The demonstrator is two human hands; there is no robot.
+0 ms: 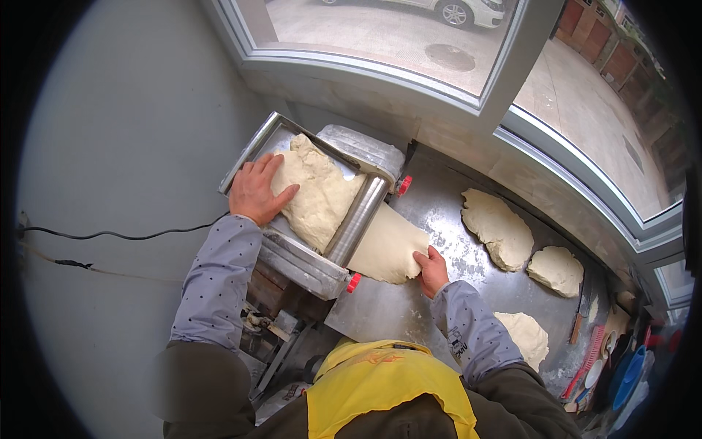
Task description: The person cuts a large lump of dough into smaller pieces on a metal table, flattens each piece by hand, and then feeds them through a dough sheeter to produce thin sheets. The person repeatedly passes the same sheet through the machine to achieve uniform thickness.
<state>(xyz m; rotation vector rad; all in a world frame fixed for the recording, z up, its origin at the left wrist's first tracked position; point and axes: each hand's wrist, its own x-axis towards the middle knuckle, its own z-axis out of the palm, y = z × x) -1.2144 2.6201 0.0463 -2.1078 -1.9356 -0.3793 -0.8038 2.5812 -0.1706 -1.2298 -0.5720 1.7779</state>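
A dough sheeter (307, 274) with a steel roller (357, 219) and red knobs stands in front of me. On its feed tray lies a thick lump of dough (315, 189), which my left hand (256, 189) presses at its left edge, fingers spread. A flat sheet of dough (389, 241) comes out on the roller's right side, over the steel table. My right hand (433, 270) pinches the outer edge of this sheet between thumb and fingers.
More dough pieces lie on the steel table (378, 313): a long one (496, 228), a smaller one (556, 270) and one by my right sleeve (524, 335). A red brush (589, 354) and a blue item (630, 376) are at the far right. A black cable (118, 236) runs to the sheeter.
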